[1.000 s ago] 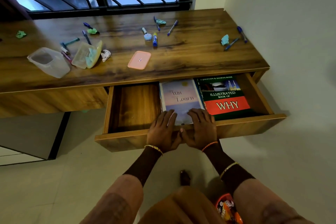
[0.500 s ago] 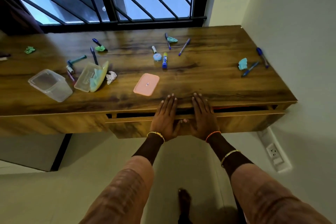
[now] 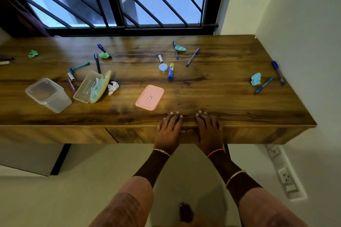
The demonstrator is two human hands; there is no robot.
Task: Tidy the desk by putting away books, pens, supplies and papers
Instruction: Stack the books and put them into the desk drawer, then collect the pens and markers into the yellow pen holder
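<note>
A: So, from the head camera we see our left hand [image 3: 168, 131] and right hand [image 3: 208, 131] laid flat, fingers spread, holding nothing, palms against the brown wooden drawer front [image 3: 147, 134] and fingertips over the edge of the dark wood-grain desk [image 3: 221, 101]. We judge the drawer shut, flush with the desk edge.

B: And what we have to tidy lies loose on top. The pink rectangular plastic lid [image 3: 149, 97] sits just beyond our left hand; the clear plastic tub [image 3: 48, 94] and the open translucent pencil case with a yellow lid [image 3: 92, 87] are well to the left. Blue pens [image 3: 192, 56] lie scattered, two more by the crumpled light-blue paper scrap [image 3: 256, 79] at the right end.

A: What could go wrong?

B: We judge the pens the risk: they are round, and a sweeping reach could roll the right-hand pair off the edge. The crumpled green paper scraps [image 3: 33, 54] are light and could get brushed off.

A: Any writing?

B: The blue-and-yellow glue stick [image 3: 171, 71], the small round blue tin [image 3: 163, 67] and the pink lid carry labels, but we cannot read them.
</note>
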